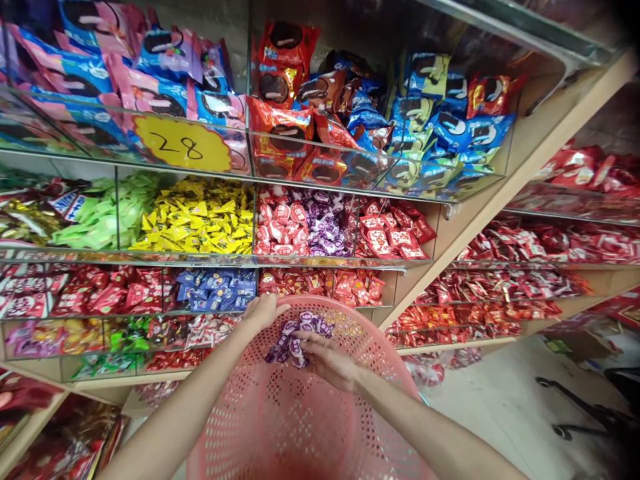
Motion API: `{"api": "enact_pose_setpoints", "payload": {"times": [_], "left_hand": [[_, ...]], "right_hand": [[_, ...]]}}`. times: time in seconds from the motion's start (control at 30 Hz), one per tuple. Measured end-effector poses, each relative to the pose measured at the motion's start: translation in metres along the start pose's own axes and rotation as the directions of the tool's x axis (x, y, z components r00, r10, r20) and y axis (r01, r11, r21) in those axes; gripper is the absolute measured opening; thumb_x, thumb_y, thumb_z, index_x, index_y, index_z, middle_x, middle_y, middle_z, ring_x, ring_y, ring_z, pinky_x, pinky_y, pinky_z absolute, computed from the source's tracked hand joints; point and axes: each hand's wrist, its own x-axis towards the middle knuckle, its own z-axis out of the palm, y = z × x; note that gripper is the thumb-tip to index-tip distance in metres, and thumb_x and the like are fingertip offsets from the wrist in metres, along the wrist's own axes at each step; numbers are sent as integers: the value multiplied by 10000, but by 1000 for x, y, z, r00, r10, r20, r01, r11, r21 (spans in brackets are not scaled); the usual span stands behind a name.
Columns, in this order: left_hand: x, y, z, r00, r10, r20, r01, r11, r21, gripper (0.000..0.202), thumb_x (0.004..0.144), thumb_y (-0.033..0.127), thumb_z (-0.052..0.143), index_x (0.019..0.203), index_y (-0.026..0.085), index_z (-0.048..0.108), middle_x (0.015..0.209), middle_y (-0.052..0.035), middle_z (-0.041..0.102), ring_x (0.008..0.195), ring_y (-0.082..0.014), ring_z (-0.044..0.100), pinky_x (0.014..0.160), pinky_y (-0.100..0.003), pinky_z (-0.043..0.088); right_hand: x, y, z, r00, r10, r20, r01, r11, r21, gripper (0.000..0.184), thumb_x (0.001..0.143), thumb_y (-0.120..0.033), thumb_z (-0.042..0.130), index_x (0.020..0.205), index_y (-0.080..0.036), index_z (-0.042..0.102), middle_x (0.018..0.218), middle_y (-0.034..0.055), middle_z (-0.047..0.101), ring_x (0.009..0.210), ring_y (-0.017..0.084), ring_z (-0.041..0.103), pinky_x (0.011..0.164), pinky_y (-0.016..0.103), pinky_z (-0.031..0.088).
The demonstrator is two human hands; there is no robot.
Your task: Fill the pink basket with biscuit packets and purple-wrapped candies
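The basket (300, 427) sits before the shelf (320, 263). Wrapped candies (297, 340) lie in the basket at its far rim, the left hand (263, 312) on that rim, the right hand (330, 363) just beside the candies.

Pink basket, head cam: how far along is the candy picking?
Done: very little. The pink basket shows bare mesh apart from one bunch of purple-wrapped candies.
In hand: the right hand holds that bunch inside the basket; the left hand grips the far rim.
Left: most of the basket is unfilled. The purple candy bin on the shelf and its neighbours look well stocked.
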Motion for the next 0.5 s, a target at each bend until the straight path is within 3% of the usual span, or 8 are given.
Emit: {"api": "enact_pose_setpoints", "payload": {"times": [0.13, 0.27, 0.33, 0.43, 0.47, 0.5], "left_hand": [[-1, 2, -2, 1000, -10, 20, 10, 1000, -3, 498, 810, 569, 343, 991, 169, 577, 1018, -144, 635, 962, -275, 588, 765, -335, 440], [-3, 3, -3, 999, -39, 27, 40, 999, -8, 504, 807, 575, 351, 1013, 173, 574, 1048, -146, 625, 979, -255, 584, 786, -313, 432], [-3, 3, -2, 999, -40, 21, 41, 999, -9, 502, 810, 573, 347, 1015, 176, 575, 1045, -142, 628, 980, -248, 584, 790, -306, 429], [-2, 2, -1, 999, -35, 17, 35, 999, -8, 491, 812, 570, 348, 1002, 181, 581, 1031, -135, 636, 974, -244, 588, 784, -303, 432], [-1, 2, -1, 999, -32, 16, 32, 999, -7, 487, 811, 568, 351, 997, 182, 583, 1028, -135, 638, 972, -245, 589, 780, -304, 435], [-1, 2, -1, 999, -30, 16, 30, 1000, -6, 483, 811, 566, 355, 993, 181, 584, 1025, -136, 639, 969, -247, 591, 777, -306, 437]], "right_hand": [[6, 7, 8, 997, 71, -11, -72, 994, -77, 306, 636, -249, 696, 902, -183, 559, 709, -42, 582, 629, 74, 537, 617, 228, 387], [15, 10, 28, 990, 138, 13, -136, 984, -116, 529, 578, -229, 715, 1049, -218, 475, 654, -63, 584, 572, 91, 553, 622, 253, 402], [22, 13, 37, 987, 147, 62, -137, 980, -145, 541, 583, -252, 703, 1070, -200, 475, 672, -49, 590, 594, 96, 564, 669, 274, 417], [33, 18, 41, 992, 64, 112, -24, 944, -330, 390, 608, -287, 674, 946, -161, 525, 752, -11, 585, 663, 108, 565, 715, 294, 423], [37, 19, 39, 991, -6, 130, 67, 882, -467, 343, 616, -276, 666, 909, -161, 530, 773, -4, 577, 688, 116, 559, 715, 294, 422], [41, 20, 37, 982, -84, 171, 175, 759, -627, 302, 628, -252, 655, 889, -165, 531, 799, 4, 568, 721, 126, 551, 715, 293, 420]]}}
